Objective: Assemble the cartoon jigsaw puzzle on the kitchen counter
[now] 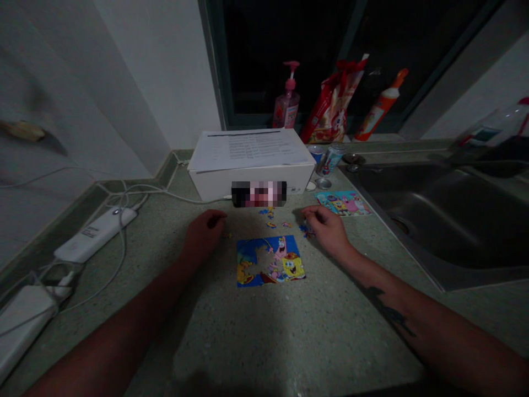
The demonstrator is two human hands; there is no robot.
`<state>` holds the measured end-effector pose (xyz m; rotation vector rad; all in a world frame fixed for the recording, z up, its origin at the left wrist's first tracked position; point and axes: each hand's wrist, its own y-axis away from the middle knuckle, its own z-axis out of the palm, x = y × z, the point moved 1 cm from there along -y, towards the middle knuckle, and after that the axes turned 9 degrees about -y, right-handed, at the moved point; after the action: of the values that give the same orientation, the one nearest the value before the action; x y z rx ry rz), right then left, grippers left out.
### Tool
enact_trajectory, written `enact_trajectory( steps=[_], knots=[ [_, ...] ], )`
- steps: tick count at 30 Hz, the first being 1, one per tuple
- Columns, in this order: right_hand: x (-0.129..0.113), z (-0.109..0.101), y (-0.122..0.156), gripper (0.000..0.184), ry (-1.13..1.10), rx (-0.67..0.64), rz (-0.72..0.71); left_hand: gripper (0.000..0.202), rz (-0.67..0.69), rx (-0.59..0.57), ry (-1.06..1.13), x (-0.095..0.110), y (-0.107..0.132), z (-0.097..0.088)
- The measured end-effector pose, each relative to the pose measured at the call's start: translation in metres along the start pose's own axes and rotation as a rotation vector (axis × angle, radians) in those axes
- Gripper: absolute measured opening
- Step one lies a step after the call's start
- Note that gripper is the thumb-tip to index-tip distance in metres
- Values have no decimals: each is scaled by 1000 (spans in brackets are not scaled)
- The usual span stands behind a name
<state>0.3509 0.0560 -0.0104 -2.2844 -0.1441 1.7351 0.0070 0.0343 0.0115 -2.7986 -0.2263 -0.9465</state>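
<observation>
A jigsaw puzzle [291, 269] lies flat on the counter between my hands, its cartoon picture joined around a gap left of the middle. My left hand [204, 234] rests to its upper left, fingers curled; whatever they may hold is hidden. Close by is a small yellowish puzzle piece [227, 236]. To the upper right, my right hand [329, 229] has thumb and fingers pinched together over a cluster of blue puzzle pieces [306, 230]; I cannot make out what is between the fingertips. Several more loose pieces [270, 224] are scattered above the puzzle.
Behind stands a white box [215, 182] with printed paper [256, 150] on top and a blurred-out phone-like object [259, 194] in front. A second cartoon picture [345, 203], cans [332, 160] and a sink [467, 215] are right. Power strips [95, 234] and cables lie left.
</observation>
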Motion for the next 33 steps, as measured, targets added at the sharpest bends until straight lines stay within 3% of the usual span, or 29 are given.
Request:
enact_trajectory(
  steps=[17,23,26,30,33],
  knots=[
    [7,6,-7,27,-63,36,10,26,3,-38,-34,1,-1,4],
    [9,7,-16,26,-138,101,102,23,11,-30,-12,-3,-6,-2],
    [8,6,-17,27,-153,96,125,25,80,-65,-61,-10,-2,-8],
    [7,5,-15,28,-167,82,164,24,311,-121,-171,-12,10,-17],
    [7,4,-15,31,-178,63,192,28,411,-164,-224,-9,17,-21]
  ],
)
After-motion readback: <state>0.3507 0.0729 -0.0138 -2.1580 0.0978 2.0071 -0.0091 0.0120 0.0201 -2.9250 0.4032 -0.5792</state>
